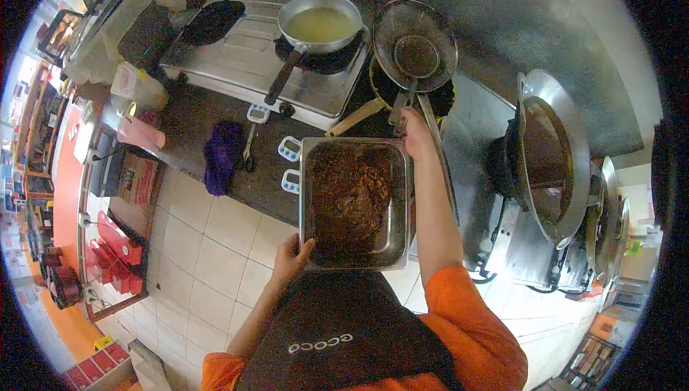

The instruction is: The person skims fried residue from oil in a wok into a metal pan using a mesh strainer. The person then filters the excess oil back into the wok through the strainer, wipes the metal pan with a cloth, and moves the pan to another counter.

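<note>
My left hand (pixel 293 256) is closed on the lower left rim of a rectangular metal tray (pixel 393 237), which holds dark brown food (pixel 352 194). The tray is in front of my apron, its far edge over the dark counter. My right hand (pixel 410 131) reaches past the tray's far right corner, its fingers wrapped round the handle end of a wire strainer (pixel 384 39). The strainer lies over a dark pot (pixel 443 99). A pan with a wooden handle (pixel 319 3) and yellowish liquid stands on the stove behind the tray.
Timers (pixel 290 148) lie left of the tray, near scissors (pixel 248 160) and a purple cloth (pixel 221 156). The metal stove (pixel 244 61) spans the back. At right stands a large wok (pixel 570 140) with liquid. Red items (pixel 115 251) are at far left, beyond the tiled floor (pixel 208 247).
</note>
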`<action>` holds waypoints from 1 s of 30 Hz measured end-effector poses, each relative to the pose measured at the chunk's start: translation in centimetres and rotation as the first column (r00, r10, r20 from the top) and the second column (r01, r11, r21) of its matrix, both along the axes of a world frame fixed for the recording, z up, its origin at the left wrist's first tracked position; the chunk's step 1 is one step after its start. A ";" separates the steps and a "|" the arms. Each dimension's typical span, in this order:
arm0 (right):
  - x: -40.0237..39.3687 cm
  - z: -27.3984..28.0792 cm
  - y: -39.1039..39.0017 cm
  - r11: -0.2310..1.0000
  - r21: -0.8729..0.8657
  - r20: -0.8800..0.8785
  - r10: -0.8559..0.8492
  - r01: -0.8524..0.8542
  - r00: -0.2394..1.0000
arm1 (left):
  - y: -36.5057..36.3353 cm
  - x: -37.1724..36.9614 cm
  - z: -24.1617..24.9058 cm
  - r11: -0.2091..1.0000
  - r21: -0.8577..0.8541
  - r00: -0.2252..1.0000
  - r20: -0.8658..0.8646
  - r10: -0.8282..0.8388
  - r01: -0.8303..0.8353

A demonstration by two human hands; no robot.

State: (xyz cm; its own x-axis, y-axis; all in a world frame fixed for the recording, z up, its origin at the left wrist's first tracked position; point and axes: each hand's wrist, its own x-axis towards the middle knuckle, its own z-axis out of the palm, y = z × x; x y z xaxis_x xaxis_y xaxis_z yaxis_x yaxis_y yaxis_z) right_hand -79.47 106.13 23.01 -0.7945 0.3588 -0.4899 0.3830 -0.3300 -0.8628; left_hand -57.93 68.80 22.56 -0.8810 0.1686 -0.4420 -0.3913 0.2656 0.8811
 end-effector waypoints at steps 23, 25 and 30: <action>12.2 11.0 2.8 0.218 0.961 -0.213 0.198 0.169 0.957 | -1.0 0.0 1.6 0.996 -0.066 0.997 -0.053 -0.057 0.054; 15.8 13.7 0.0 0.517 0.838 -0.296 0.155 0.178 0.943 | -1.0 -0.1 1.9 0.999 -0.005 0.999 0.013 -0.036 0.037; 24.4 17.6 -3.0 0.553 0.758 0.175 0.338 -0.346 0.925 | -1.6 -0.7 2.7 0.994 0.011 0.987 0.118 -0.108 0.108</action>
